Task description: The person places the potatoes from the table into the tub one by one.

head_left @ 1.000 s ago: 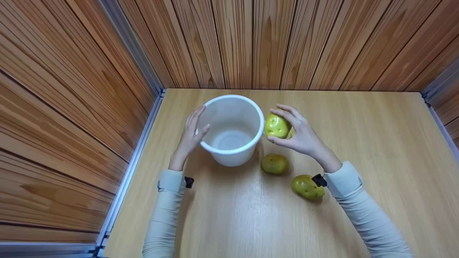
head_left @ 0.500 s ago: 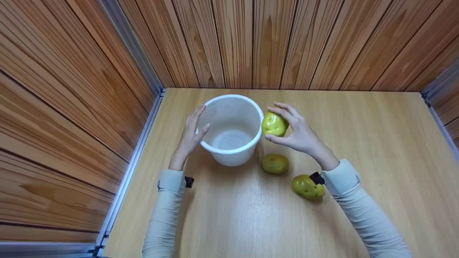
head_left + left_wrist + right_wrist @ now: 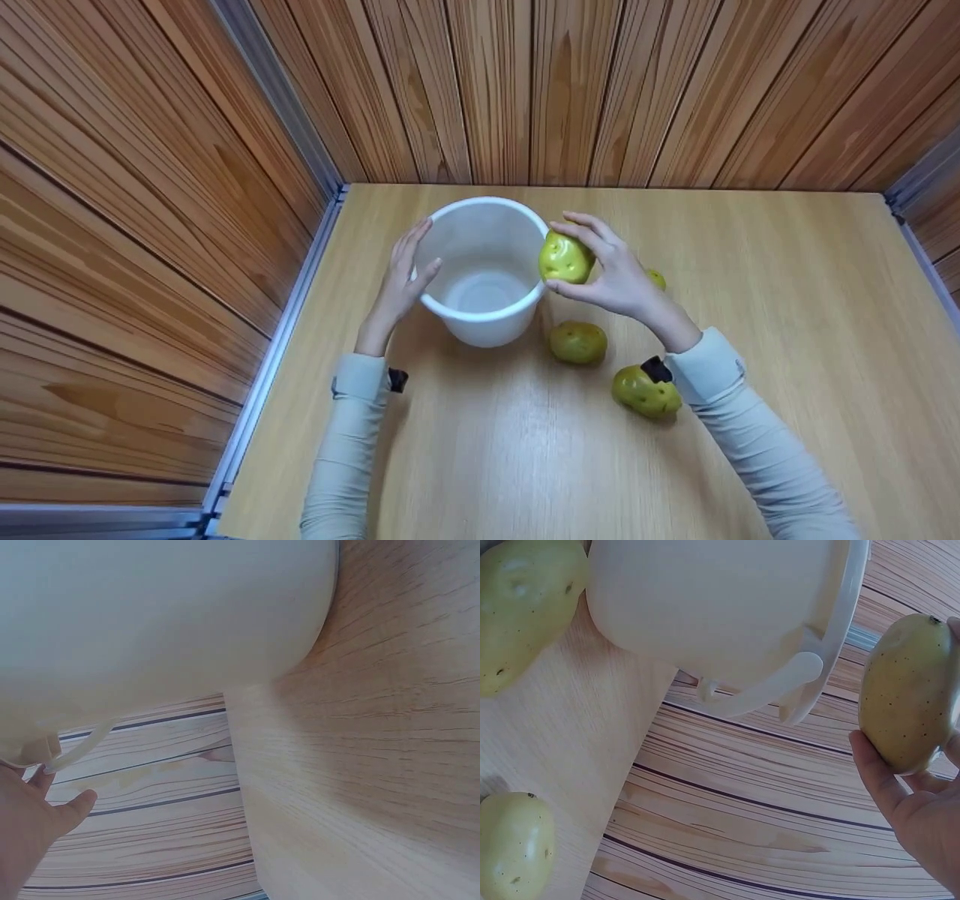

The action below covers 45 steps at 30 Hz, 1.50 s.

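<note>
– Right-hand grip [image 3: 619, 277]: what does it have?

– One potato [image 3: 566, 257], thumb on the near side, fingers round the far side. That spread probably suits something rounded and glossy, which a narrower pinch might let slip.

– Where is it exactly?

– Off the tabletop [image 3: 780, 322], just beside the right side of the white bucket [image 3: 487, 330]. The right wrist view shows it past the rim and apart from it; at that height it likely avoids knocking the wall.

– And the left-hand grip [image 3: 396, 281]?

– Astride the rim opposite, thumb over the inside, fingers outside. I'd guess it steadies the bucket while leaving the mouth uncovered. How hard it presses, I can't tell.

– Anything else about?

– A greenish potato [image 3: 577, 343] and a spotted potato [image 3: 641, 394] rest nearer the person, well spaced, so neither seems likely to be nudged. Another potato [image 3: 655, 279] shows partly behind the right hand.
</note>
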{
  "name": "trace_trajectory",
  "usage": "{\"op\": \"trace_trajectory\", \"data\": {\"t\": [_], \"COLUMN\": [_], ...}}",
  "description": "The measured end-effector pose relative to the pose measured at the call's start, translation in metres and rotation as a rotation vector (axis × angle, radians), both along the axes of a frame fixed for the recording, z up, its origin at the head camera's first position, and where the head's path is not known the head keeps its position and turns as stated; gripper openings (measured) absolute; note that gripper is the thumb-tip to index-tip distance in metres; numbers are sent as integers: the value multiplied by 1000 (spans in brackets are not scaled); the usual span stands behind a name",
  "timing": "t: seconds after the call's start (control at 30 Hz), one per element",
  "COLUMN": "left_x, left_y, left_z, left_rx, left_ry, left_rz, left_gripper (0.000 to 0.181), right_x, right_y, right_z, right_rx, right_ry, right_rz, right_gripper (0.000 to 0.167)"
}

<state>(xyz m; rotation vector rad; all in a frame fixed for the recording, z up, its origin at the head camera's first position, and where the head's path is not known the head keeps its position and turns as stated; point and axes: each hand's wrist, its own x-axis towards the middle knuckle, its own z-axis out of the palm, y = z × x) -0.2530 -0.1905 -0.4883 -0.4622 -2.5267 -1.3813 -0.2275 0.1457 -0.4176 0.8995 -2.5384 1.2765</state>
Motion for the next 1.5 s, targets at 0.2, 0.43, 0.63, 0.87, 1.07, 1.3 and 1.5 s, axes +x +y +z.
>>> {"op": "trace_trajectory", "data": {"t": [0.2,0.43,0.63,0.87,1.07,1.3,1.5], "left_x": [0,0,-1,-1,0,1,1], "left_y": [0,-1,0,2,1,2,2], "left_z": [2,3,2,3,3,2,1], "left_rx": [7,10,13,8,16,18,23], "left_ry": [-26,-24,-32,-37,-49,-40,-44], "left_rz": [4,3,2,4,12,20,23], "left_gripper": [65,65,64,66,63,64,64], "right_x": [-1,-4,-6,-9,-10,-13,-15], "right_y": [-2,-8,-11,-14,-16,-19,-23], "right_z": [1,2,0,-2,0,1,-1], "right_rx": [-1,-4,-10,-4,-1,8,12], "right_ry": [-6,-3,-9,-14,-24,-27,-31], "right_rz": [2,11,18,11,17,21,21], "right_gripper": [71,70,70,68,69,69,69]}}
